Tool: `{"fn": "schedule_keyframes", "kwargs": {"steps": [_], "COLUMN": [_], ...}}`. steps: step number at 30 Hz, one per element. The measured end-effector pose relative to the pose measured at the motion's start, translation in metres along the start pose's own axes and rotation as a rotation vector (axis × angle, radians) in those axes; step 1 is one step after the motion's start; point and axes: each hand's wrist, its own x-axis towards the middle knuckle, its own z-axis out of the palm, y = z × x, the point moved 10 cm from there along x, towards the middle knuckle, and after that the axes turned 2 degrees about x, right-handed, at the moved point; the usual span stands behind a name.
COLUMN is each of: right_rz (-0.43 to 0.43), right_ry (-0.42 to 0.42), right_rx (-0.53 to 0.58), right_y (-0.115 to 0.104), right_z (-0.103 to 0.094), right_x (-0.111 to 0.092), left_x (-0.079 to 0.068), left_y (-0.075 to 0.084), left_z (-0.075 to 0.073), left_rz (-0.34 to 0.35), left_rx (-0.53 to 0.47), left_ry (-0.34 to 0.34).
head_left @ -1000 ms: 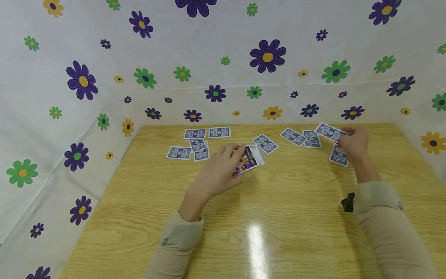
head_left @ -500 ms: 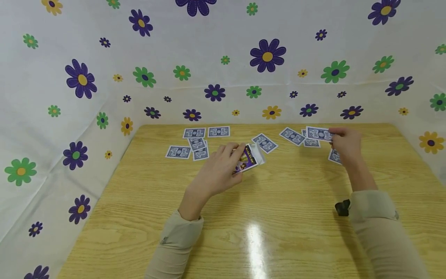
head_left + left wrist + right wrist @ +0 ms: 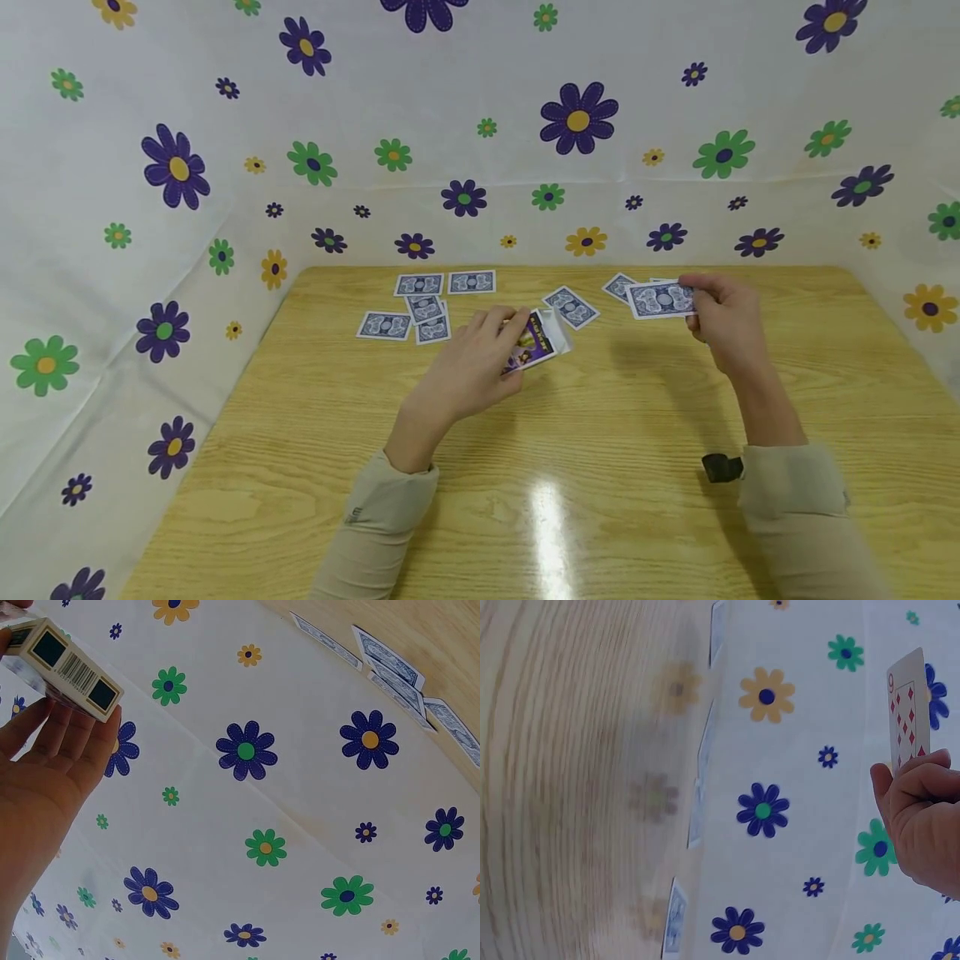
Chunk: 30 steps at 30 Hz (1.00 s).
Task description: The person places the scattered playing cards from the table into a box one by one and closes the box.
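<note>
In the head view my left hand (image 3: 465,371) grips a purple-fronted card box (image 3: 529,343), its white flap end turned to the right. The left wrist view shows the box's barcode end (image 3: 69,671) between thumb and fingers. My right hand (image 3: 733,327) pinches one playing card (image 3: 658,300) by its right end, raised above the table with the blue back showing. In the right wrist view that card's face (image 3: 907,724) is a nine of diamonds. Close behind the box lies a face-down card (image 3: 572,308). The box's inside is hidden.
Several face-down cards (image 3: 384,326) lie at the back left of the wooden table (image 3: 480,500), some overlapping. More cards (image 3: 618,286) lie at the back right, partly hidden by the held card and right hand. A flowered cloth (image 3: 450,108) hangs behind the table.
My right hand has lifted the card off the right-hand cards and carried it left and nearer. My left hand and the box have stayed in place.
</note>
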Motion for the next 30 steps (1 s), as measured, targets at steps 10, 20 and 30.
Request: {"fn": "schedule_keyframes", "kwargs": {"steps": [10, 20, 30], "right_rz": [-0.088, -0.136, -0.263], "right_ry": [-0.070, -0.231, -0.201], "right_rx": [0.004, -0.013, -0.125], "right_y": [-0.018, -0.032, -0.048], "right_z": [0.028, 0.058, 0.065], "right_x": [-0.024, -0.046, -0.059], "left_x": [0.000, -0.001, 0.001], "left_y": [-0.001, 0.003, 0.009], "left_z": [0.004, 0.008, 0.007], "left_rz": [0.004, 0.009, 0.032], "left_rx": [0.033, 0.041, 0.056], "left_ry": [-0.018, -0.032, -0.014]}}
